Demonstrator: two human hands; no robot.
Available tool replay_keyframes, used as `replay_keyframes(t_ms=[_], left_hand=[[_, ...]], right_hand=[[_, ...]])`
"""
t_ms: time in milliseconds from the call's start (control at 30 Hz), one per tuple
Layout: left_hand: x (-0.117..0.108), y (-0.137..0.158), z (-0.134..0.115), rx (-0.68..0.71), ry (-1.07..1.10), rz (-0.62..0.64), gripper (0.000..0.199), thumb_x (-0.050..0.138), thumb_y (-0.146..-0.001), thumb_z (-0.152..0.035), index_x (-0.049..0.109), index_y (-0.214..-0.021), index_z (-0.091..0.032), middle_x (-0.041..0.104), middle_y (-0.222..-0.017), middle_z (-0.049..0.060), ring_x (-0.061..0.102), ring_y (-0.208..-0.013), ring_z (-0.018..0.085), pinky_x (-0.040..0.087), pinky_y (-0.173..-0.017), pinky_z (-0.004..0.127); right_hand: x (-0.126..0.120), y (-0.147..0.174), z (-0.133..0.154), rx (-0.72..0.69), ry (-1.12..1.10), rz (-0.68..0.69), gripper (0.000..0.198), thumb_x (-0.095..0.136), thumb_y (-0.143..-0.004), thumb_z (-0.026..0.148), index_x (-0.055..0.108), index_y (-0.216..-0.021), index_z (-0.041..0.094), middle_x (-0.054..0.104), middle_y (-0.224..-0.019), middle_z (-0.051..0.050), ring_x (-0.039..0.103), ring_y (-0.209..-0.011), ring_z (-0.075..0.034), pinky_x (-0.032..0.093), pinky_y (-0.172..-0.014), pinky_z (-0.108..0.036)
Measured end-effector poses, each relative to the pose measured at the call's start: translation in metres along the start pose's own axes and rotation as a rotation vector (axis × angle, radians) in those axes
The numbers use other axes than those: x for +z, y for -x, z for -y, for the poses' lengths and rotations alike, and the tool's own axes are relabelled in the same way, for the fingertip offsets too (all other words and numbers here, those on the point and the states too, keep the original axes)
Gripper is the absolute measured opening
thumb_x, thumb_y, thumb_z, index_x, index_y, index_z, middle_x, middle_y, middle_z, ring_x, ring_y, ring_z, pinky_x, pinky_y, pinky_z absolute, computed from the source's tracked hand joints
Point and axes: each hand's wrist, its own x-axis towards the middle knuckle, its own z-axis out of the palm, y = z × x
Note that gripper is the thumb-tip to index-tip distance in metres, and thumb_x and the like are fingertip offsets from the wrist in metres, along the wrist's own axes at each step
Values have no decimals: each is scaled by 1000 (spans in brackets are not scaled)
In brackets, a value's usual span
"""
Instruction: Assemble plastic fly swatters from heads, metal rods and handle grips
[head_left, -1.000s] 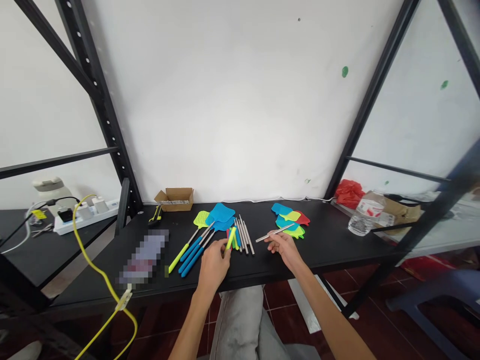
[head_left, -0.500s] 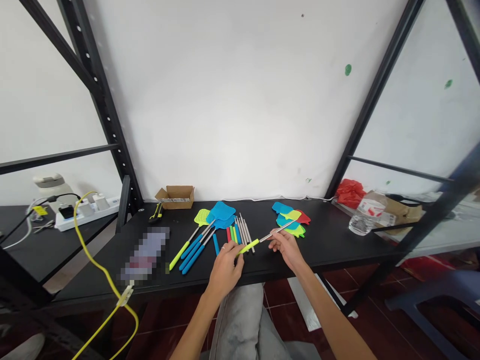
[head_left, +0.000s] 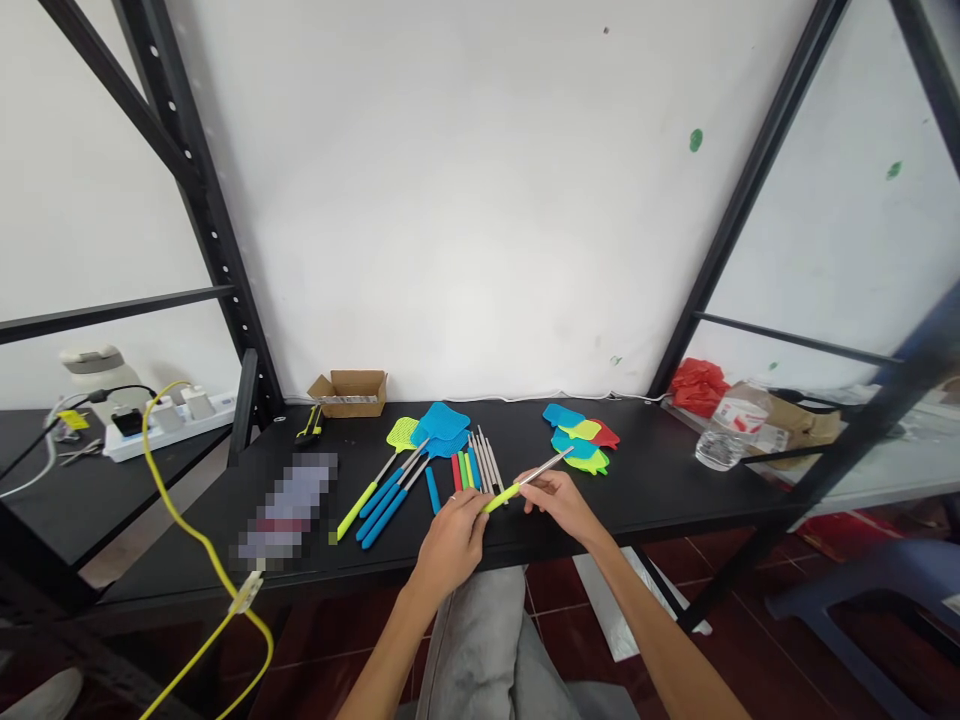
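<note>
My left hand is closed around a yellow-green swatter handle above the table's front edge. From the handle's end a thin metal rod points up to the right, with no swatter head on it. My right hand pinches the rod close to where it meets the handle. Just behind my hands lie loose coloured handles and several metal rods. Farther right is a pile of loose swatter heads in blue, yellow-green and red. Assembled fly swatters, blue and yellow-green, rest to the left.
On the black table an open cardboard box stands against the wall, near a black-and-yellow tool. A blurred-out flat object lies at left, beside a yellow cable. A water bottle stands at right.
My right hand has moved left along the rod, closer to my left hand. Less of the rod now sticks out beyond the handle. My left hand stays almost in place.
</note>
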Motion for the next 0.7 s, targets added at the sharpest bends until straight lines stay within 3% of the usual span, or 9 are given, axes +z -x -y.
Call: replay_keyframes(t_ms=[100, 200, 233, 300, 400, 533, 633, 700], left_hand=[[0, -1, 1, -18, 42, -33, 36, 37, -96, -23, 61, -122, -25, 64, -106, 9, 59, -98, 23, 49, -84, 34], [-1, -2, 3, -58, 108, -79, 35, 36, -97, -24, 63, -120, -23, 66, -103, 8, 61, -95, 22, 49, -81, 32], [-1, -2, 4, -76, 127, -90, 35, 37, -96, -24, 63, -119, -23, 67, -101, 8, 62, -92, 22, 49, -79, 31], [-2, -2, 6, -117, 159, -105, 34, 39, -96, -25, 64, -118, -22, 68, -96, 7, 63, -85, 20, 48, -74, 30], [-2, -2, 8, -173, 200, -121, 34, 39, -96, -28, 64, -117, -20, 69, -92, 6, 62, -72, 18, 46, -65, 27], [-3, -2, 12, -190, 244, -139, 34, 40, -95, -30, 65, -114, -19, 69, -86, 5, 56, -60, 15, 40, -57, 24], [-4, -3, 13, -212, 282, -148, 34, 40, -94, -31, 65, -113, -17, 68, -81, 4, 54, -58, 14, 38, -55, 23], [-5, -3, 13, -215, 297, -150, 34, 40, -94, -30, 66, -111, -16, 67, -78, 4, 54, -58, 14, 38, -55, 23]], right_hand=[[-4, -1, -2, 0, 17, 69, 35, 68, -78, 42, 71, -105, 18, 70, -81, -4, 62, -66, -15, 47, -59, -26], [-31, -12, -12, 72, 145, 38, 44, 68, -75, 43, 67, -113, 21, 71, -85, -6, 63, -65, -17, 46, -53, -26], [-45, -19, -15, 110, 242, -42, 42, 66, -76, 45, 68, -110, 20, 72, -87, -7, 63, -62, -18, 45, -50, -27], [-79, -36, -18, 209, 550, -354, 38, 56, -79, 48, 71, -102, 21, 73, -90, -8, 67, -68, -22, 50, -58, -32], [-129, -65, -20, 274, 718, -523, 47, 56, -79, 47, 68, -112, 15, 67, -115, -18, 59, -111, -37, 46, -90, -45], [-168, -91, -30, 364, 816, -504, 83, 74, -61, 54, 56, -131, 12, 54, -135, -22, 38, -131, -47, 30, -105, -55], [-184, -101, -41, 464, 823, -389, 108, 81, -48, 58, 46, -140, 13, 50, -139, -21, 39, -131, -46, 31, -105, -54], [-192, -105, -44, 482, 803, -387, 113, 86, -42, 54, 47, -139, 12, 51, -138, -23, 40, -131, -45, 33, -105, -53]])
